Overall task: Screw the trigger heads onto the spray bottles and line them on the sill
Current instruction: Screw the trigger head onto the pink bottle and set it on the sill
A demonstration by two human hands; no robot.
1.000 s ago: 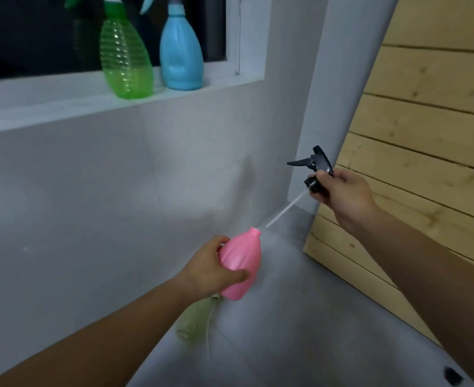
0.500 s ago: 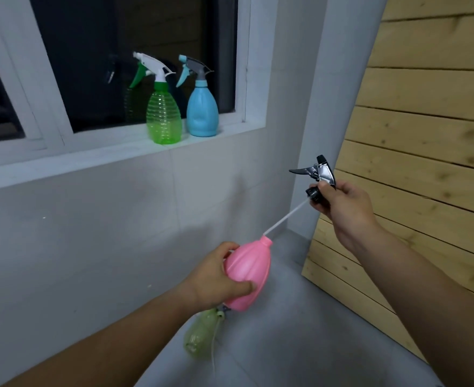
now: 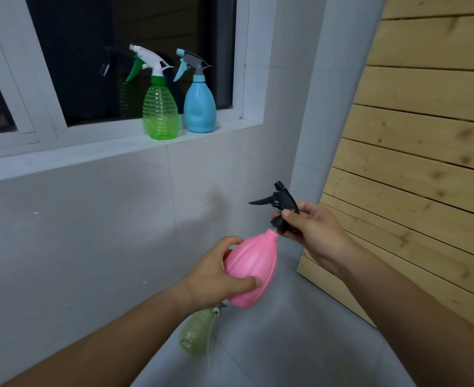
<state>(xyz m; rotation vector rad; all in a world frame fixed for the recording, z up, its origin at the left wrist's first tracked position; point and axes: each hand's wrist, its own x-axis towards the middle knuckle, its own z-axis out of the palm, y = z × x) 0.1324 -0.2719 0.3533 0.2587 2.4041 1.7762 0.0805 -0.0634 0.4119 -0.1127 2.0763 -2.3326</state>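
My left hand (image 3: 216, 272) grips the body of a pink spray bottle (image 3: 254, 270), tilted with its neck up and to the right. My right hand (image 3: 314, 230) holds a black trigger head (image 3: 280, 201) with its collar right at the bottle's neck; the dip tube is hidden inside the bottle. On the white window sill (image 3: 96, 149) stand a clear green bottle (image 3: 160, 113) with a white and green head and, touching it on the right, a blue bottle (image 3: 199, 107) with a grey head.
A pale olive bottle (image 3: 198, 332) lies on the grey floor below my left hand, with a thin tube beside it. A slatted wooden panel (image 3: 414, 163) leans on the right. White tiled wall runs under the sill.
My right hand moved down and left, sliding the dip tube fully into the pink bottle until the head reached the neck. The view tilted upward, showing more of the window.
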